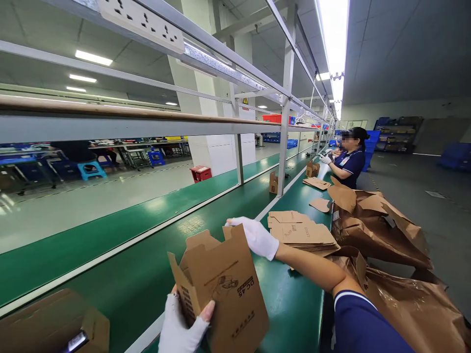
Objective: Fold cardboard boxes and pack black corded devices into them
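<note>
Green bench (287,304) runs ahead, and the carton (224,289) stands tilted over it. Left hand (182,326) grips its lower left corner; right hand (257,238) pinches the far top flap, long axis running between my hands.

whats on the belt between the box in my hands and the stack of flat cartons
Nothing: the head view shows only bare green belt between the held box and the flat carton stack, crossed above by the right forearm.
</note>
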`<state>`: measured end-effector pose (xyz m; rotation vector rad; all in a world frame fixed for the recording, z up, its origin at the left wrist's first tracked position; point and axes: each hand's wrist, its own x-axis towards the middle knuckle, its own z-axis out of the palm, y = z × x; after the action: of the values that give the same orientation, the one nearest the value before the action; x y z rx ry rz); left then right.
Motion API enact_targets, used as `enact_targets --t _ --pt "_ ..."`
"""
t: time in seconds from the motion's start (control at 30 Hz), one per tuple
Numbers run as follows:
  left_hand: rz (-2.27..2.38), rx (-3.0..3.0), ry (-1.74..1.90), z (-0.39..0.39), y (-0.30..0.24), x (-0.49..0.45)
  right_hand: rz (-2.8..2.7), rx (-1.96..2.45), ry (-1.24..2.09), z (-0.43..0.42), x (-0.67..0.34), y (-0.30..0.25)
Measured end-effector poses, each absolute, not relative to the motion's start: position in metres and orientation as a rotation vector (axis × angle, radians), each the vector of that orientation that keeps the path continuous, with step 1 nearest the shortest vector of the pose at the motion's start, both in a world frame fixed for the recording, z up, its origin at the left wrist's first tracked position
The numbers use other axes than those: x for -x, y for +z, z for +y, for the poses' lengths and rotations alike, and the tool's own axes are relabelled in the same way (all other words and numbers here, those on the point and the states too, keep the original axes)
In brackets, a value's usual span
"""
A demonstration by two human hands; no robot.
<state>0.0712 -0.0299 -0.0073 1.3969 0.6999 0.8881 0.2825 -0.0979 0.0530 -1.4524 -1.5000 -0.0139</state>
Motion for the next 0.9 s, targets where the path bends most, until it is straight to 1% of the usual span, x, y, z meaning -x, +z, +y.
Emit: enact_targets --t 0.07,0.17,0.27,0.4,0.6,0.73,0.8,0.9 --pt "0.721 -1.360 0.874 -0.026 -0.008 -0.070 -1.474 1.446 -0.328 -0.103 -0.273 0.060" --pt "0.750 -1.317 0.842 -0.023 -0.006 -0.065 -1.818 1.463 -0.699 -0.107 -0.257 0.072" --pt "0.735 -1.278 0.775 -0.021 -0.001 -0.058 -2.108 1.549 -0.844 -0.104 -0.245 0.078" --pt "0.712 -1.264 0.727 -0.019 0.001 -0.052 -2.269 1.647 -0.708 -0.093 -0.239 0.075" --pt "0.711 -1.480 0.829 -0.027 0.005 -0.049 -2.474 1.678 -0.373 -0.085 -0.233 0.065" --pt "0.775 -1.605 0.680 -0.036 0.015 -0.045 -2.540 1.624 -0.402 -0.089 -0.227 0.064" --pt "0.731 -1.670 0.689 -0.034 0.017 -0.041 -2.518 1.540 -0.439 -0.091 -0.226 0.063" --pt "0.688 -1.774 0.712 -0.027 0.013 -0.036 -2.304 1.367 -0.431 -0.092 -0.232 0.061"
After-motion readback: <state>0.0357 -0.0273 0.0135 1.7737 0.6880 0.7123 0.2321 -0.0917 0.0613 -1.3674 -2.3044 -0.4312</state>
